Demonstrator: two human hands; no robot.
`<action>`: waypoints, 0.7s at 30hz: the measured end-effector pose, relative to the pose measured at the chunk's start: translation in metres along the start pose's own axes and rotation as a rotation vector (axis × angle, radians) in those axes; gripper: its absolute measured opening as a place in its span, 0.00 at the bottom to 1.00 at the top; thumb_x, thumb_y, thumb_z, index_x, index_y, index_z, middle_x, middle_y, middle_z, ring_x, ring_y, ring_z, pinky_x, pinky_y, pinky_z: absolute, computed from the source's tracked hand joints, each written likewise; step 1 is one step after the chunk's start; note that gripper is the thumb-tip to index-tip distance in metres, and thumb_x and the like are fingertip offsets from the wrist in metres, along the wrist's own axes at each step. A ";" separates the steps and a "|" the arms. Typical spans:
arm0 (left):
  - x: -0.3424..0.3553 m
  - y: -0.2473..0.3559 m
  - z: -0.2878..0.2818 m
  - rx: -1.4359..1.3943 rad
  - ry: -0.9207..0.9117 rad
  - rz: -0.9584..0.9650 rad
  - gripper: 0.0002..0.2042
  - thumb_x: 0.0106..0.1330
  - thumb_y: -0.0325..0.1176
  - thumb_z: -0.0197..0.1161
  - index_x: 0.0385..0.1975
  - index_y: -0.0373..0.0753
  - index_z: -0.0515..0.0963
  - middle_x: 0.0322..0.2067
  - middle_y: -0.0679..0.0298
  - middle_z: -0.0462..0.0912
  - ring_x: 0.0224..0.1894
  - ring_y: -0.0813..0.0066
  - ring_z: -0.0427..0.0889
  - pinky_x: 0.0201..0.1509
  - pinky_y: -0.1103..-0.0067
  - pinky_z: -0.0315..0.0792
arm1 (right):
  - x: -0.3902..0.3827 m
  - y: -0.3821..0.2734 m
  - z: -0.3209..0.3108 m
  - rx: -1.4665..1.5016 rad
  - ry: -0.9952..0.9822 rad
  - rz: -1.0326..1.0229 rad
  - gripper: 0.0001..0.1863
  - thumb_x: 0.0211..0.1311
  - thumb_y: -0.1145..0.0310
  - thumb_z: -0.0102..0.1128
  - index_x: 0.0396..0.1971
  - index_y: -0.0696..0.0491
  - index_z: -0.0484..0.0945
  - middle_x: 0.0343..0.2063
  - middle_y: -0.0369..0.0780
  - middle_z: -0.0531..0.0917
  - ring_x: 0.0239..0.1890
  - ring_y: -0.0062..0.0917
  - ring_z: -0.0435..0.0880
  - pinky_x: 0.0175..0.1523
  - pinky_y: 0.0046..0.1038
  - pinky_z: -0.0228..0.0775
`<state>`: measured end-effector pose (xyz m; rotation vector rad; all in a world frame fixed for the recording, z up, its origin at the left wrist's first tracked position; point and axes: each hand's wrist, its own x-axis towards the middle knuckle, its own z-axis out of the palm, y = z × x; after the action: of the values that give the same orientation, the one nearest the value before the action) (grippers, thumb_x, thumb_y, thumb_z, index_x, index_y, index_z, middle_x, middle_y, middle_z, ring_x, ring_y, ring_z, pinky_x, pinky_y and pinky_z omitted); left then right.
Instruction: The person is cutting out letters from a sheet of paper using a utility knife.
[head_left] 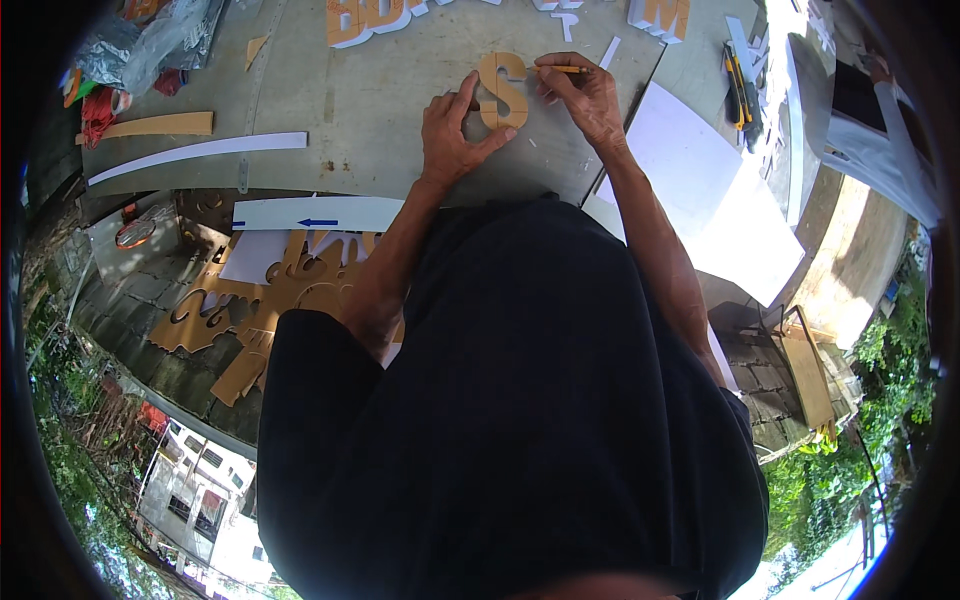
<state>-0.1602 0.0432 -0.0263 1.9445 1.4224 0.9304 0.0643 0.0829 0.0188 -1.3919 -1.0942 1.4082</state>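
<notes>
Head view: left hand (452,128) presses the tan letter (502,90) flat; right hand (585,95) grips a pencil (562,69), seemingly tracing; next needs steady outline-following.

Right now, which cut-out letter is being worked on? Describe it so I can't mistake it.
On the grey worktable, look between the two hands. The left hand pins down a flat tan S-shaped cut-out while the right hand holds a yellow pencil beside it. The other letters sit at the far edge.

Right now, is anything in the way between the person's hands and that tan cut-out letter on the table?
No. The left hand already rests against the tan letter, and the right hand holds a yellow pencil at its upper edge. Nothing visible lies between.
</notes>
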 end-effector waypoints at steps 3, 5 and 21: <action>-0.001 -0.003 0.001 0.017 0.037 0.044 0.46 0.47 0.56 0.81 0.66 0.36 0.74 0.33 0.64 0.81 0.36 0.65 0.78 0.46 0.68 0.69 | 0.006 0.006 0.006 -0.135 -0.021 -0.054 0.14 0.64 0.65 0.65 0.43 0.59 0.86 0.29 0.39 0.88 0.32 0.20 0.87 0.41 0.23 0.81; -0.001 -0.005 0.003 0.024 0.052 0.045 0.46 0.47 0.56 0.81 0.64 0.36 0.75 0.32 0.64 0.80 0.36 0.65 0.77 0.46 0.68 0.69 | 0.007 0.009 0.010 -0.153 -0.001 -0.075 0.13 0.64 0.66 0.65 0.42 0.59 0.86 0.28 0.39 0.88 0.33 0.20 0.88 0.42 0.23 0.81; -0.003 -0.012 0.007 0.063 0.069 0.051 0.43 0.44 0.58 0.82 0.58 0.34 0.81 0.30 0.65 0.75 0.34 0.66 0.75 0.43 0.68 0.68 | 0.009 0.011 0.012 -0.240 0.039 -0.136 0.12 0.64 0.66 0.65 0.41 0.58 0.87 0.32 0.40 0.90 0.34 0.20 0.90 0.44 0.23 0.83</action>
<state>-0.1623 0.0439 -0.0399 2.0215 1.4629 0.9963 0.0518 0.0881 0.0061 -1.4750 -1.3403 1.1773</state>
